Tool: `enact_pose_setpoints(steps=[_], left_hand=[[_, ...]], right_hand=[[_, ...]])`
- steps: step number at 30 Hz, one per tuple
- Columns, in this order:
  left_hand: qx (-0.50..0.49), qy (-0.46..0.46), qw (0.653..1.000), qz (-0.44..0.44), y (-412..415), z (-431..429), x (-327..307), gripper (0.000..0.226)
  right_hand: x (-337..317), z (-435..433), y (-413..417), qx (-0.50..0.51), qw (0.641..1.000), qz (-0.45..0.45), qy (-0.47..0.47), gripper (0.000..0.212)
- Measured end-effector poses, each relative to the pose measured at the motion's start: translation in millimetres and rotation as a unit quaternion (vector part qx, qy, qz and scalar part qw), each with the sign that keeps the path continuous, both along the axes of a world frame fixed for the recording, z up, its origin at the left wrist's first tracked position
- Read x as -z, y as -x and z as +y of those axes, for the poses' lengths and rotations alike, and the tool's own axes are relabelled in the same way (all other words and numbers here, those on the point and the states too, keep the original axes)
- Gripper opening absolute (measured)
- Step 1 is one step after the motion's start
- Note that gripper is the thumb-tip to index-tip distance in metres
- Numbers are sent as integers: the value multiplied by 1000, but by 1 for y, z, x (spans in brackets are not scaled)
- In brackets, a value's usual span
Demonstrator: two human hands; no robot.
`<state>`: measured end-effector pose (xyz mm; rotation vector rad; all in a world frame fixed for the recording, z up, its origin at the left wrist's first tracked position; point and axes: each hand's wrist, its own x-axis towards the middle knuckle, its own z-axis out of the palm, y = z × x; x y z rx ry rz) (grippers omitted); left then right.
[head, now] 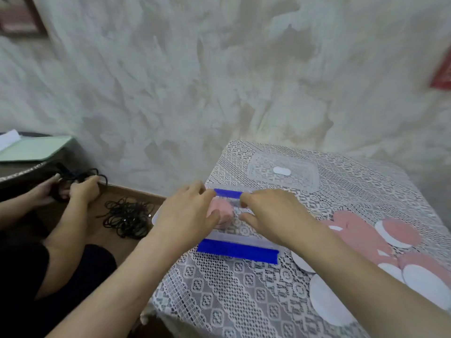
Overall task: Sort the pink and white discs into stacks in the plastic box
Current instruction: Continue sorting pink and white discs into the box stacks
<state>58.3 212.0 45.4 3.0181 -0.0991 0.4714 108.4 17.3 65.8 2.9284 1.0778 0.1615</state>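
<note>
A clear plastic box (pixel 244 240) with blue latches stands on the lace-covered table near its left edge. Inside it lies a stack of pink discs (pixel 220 208), partly hidden by my left hand (pixel 188 213), whose fingers and thumb close around the stack. My right hand (pixel 271 213) reaches into the box beside it, fingers curled over the far rim and thumb apart, with nothing visible in it. Loose pink discs (pixel 353 230) and white discs (pixel 327 303) lie scattered on the table to the right of the box.
The clear box lid (pixel 283 172) lies behind the box near the wall. The table's left edge (pixel 166 284) drops off beside the box. Another person's hands (pixel 70 191) handle black cords at the left, with a cord pile (pixel 127 217) on the floor.
</note>
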Motion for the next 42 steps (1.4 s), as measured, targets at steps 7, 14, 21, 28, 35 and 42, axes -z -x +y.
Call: enact_pose_setpoints(steps=[7, 14, 21, 28, 35, 42], left_hand=[[63, -51, 996, -31, -15, -61, -7, 41], [138, -57, 986, -77, -12, -148, -6, 34], [198, -16, 979, -40, 1, -225, 36, 39], [205, 35, 978, -9, 10, -251, 69, 41], [207, 52, 977, -14, 8, -250, 73, 35], [217, 61, 974, -11, 18, -244, 75, 39]], right_hand=[[-19, -69, 27, 62, 997, -31, -15, 30], [-18, -152, 56, 157, 987, -34, -27, 28], [18, -222, 75, 238, 969, 25, -64, 40], [72, -251, 81, 281, 952, 55, -109, 32], [67, -264, 81, 269, 935, 158, -172, 53], [58, -262, 83, 272, 918, 199, -209, 47]])
